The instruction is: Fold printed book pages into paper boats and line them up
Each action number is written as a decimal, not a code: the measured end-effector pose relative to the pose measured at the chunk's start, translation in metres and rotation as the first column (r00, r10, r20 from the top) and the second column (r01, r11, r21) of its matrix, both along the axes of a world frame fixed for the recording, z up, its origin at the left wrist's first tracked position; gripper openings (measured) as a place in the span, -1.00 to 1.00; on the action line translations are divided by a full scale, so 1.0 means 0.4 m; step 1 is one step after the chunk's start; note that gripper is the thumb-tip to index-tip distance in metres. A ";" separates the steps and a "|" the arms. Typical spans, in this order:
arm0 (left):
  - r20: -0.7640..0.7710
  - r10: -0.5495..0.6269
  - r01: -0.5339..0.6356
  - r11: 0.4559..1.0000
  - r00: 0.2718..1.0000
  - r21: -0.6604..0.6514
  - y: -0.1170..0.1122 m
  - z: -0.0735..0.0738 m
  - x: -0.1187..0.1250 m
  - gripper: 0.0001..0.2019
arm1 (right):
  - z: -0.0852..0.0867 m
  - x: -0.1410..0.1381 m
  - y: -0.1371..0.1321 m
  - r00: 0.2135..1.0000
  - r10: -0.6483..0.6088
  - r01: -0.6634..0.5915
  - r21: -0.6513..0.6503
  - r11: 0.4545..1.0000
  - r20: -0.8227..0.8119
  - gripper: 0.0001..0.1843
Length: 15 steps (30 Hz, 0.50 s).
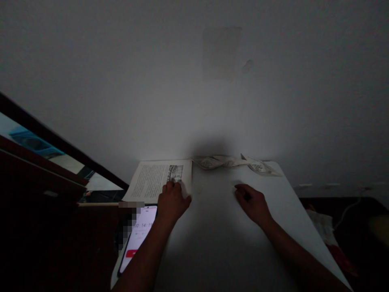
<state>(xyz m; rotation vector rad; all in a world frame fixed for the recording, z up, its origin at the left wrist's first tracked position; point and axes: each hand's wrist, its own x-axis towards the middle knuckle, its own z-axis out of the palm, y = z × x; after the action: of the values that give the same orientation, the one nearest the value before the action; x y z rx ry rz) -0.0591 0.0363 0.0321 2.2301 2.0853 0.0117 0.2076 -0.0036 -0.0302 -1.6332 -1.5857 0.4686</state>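
Observation:
My left hand (172, 202) rests on a sheaf of printed pages (146, 178) at the table's back left corner. Its fingers are bent over the lower right part of the top page, below a dark printed picture, with the thumb spread toward the page's right edge. Over the bare tabletop, my right hand (251, 202) is loosely closed, fingers curled, and I see nothing in it. Against the wall at the back lie several folded pieces of printed paper (209, 163), pointed in shape. Another folded paper piece (261, 167) sits at the right end of that row.
A lit phone (138, 239) showing a timer lies on the left edge of the white table (219, 243), partly behind my left forearm. A plain wall (152, 81) stands directly behind. Dark framed furniture (60, 138) is at left; a white cable (346, 211) hangs at right.

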 end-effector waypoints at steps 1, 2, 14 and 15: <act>-0.010 -0.008 0.008 1.000 1.000 -0.014 0.001 0.002 0.001 -0.60 | 0.000 -0.002 0.000 1.000 -0.002 0.002 0.010 1.000 0.003 -0.70; -0.017 -0.018 0.017 1.000 1.000 -0.021 0.003 0.005 0.000 -0.61 | 0.000 -0.003 -0.001 1.000 -0.005 0.005 0.019 1.000 0.005 -0.70; 0.007 -0.230 0.230 0.970 0.973 -0.077 0.016 0.003 -0.035 -0.69 | -0.001 -0.007 -0.002 0.999 -0.040 0.040 0.045 0.998 -0.005 -0.74; 0.004 -0.233 0.233 0.969 0.972 -0.086 0.012 0.001 -0.036 -0.68 | -0.002 -0.008 -0.002 0.999 -0.037 0.037 0.043 0.998 -0.005 -0.73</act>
<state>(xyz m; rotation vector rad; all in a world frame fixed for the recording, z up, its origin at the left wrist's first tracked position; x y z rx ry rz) -0.0734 0.0413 0.0324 2.4085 1.7762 -0.0984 0.2045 -0.0045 -0.0308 -1.6257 -1.5494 0.4155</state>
